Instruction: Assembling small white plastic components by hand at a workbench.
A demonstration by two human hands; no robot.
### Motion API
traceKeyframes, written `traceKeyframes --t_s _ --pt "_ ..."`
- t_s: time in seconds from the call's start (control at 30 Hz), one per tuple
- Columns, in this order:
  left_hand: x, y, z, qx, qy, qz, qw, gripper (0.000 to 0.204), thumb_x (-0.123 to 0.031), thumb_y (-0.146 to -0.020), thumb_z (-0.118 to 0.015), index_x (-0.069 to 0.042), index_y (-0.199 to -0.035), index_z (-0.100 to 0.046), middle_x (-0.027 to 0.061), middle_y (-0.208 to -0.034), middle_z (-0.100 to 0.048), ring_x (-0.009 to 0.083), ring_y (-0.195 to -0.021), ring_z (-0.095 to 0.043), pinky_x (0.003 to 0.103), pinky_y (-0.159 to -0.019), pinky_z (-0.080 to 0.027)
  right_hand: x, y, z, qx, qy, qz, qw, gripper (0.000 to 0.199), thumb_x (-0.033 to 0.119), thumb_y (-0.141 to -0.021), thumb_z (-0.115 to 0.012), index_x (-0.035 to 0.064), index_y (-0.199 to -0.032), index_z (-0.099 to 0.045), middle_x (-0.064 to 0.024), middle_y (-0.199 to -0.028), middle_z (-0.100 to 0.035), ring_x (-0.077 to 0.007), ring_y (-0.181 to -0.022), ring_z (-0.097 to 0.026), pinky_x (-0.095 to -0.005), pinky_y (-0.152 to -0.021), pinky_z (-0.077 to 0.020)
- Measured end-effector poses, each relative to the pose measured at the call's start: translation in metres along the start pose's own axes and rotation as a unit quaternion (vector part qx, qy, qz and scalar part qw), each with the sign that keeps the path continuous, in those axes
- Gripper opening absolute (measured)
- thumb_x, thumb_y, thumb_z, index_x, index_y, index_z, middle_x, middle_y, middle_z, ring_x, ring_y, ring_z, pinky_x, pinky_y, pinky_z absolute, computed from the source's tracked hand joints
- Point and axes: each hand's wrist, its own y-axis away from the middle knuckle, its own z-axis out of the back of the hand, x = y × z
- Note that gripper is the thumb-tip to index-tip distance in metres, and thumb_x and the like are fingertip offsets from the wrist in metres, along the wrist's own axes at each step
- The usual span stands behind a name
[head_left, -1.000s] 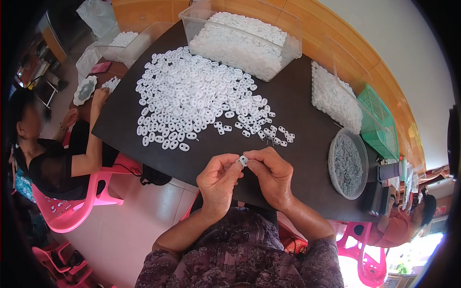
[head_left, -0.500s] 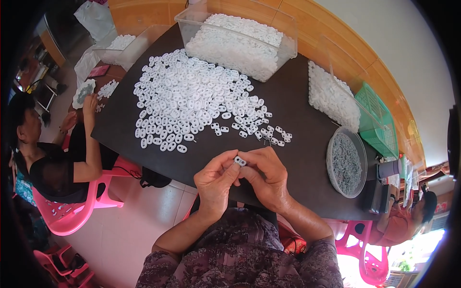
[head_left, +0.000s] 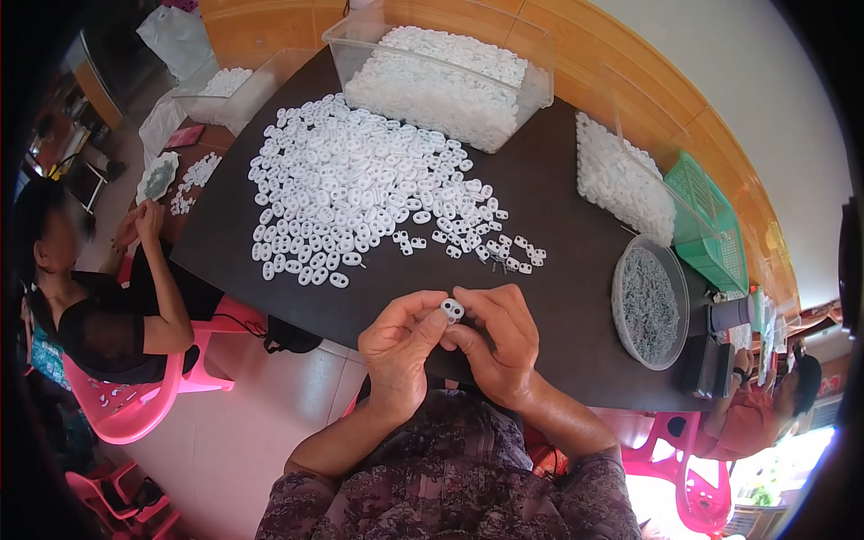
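Note:
A small white oval plastic piece with two dark holes [head_left: 453, 310] sits between my fingertips, just off the near edge of the dark table [head_left: 549, 315]. My left hand [head_left: 399, 349] pinches it between thumb and fingers from the left. From the other side, the thumb and curled fingers of my right hand [head_left: 500, 344] close around it; their contact is partly hidden. Beyond my hands lies a broad pile of similar white two-hole pieces [head_left: 337, 171]. Several smaller groups of pieces [head_left: 463, 236] lie right of the pile, with a few thin grey pins among them.
Clear bins of white pieces stand at the back [head_left: 551, 85] and right [head_left: 621, 175]. A round tub [head_left: 663, 366] of small grey parts sits right, near a green basket [head_left: 706, 216]. Co-workers sit left [head_left: 99, 315] and far right [head_left: 751, 418]; pink chairs [head_left: 148, 405] stand nearby.
The white piece has turned so its two holes show more plainly, and my fingers have shifted slightly around it. At left, the co-worker's hand has drawn back from the pale dish toward the other hand.

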Motion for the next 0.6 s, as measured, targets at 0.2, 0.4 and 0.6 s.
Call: traceKeyframes --t_s 0.2,0.4,0.6 --pt "-0.0043 0.0001 0.0005 0.012 -0.021 -0.028 0.999 0.024 -0.003 -0.091 -0.060 0.005 -0.114 -0.061 0.0046 -0.088 -0.062 0.0088 -0.073 -0.056 0.021 -0.067 -0.047 -0.0009 -0.0017 -0.0025 -0.012 0.018 0.054 0.998 0.040 -0.002 -0.068 -0.074 -0.0026 -0.107 -0.063 -0.0124 -0.093 -0.064 -0.0273 -0.078 -0.058 -0.0345 -0.066 -0.0487" --pt "-0.0060 0.0043 -0.0029 -0.009 0.000 -0.027 1.000 0.022 0.000 -0.089 -0.061 0.006 -0.110 -0.063 0.0070 -0.097 -0.065 0.0097 -0.084 -0.058 0.022 -0.075 -0.048 0.0026 0.0000 -0.0056 -0.017 0.037 0.066 0.997 0.040 -0.002 -0.070 -0.073 -0.0037 -0.108 -0.062 -0.0129 -0.094 -0.063 -0.0276 -0.079 -0.058 -0.0348 -0.066 -0.0490" --pt "-0.0082 0.0008 0.0031 0.019 -0.028 -0.039 0.999 0.023 -0.005 -0.088 -0.065 0.006 -0.109 -0.063 0.0068 -0.098 -0.065 0.0094 -0.084 -0.058 0.022 -0.076 -0.047 0.0042 0.0005 -0.0073 -0.030 0.073 0.098 0.992 0.038 -0.002 -0.073 -0.071 -0.0068 -0.109 -0.060 -0.0145 -0.094 -0.063 -0.0284 -0.078 -0.059 -0.0352 -0.066 -0.0492"
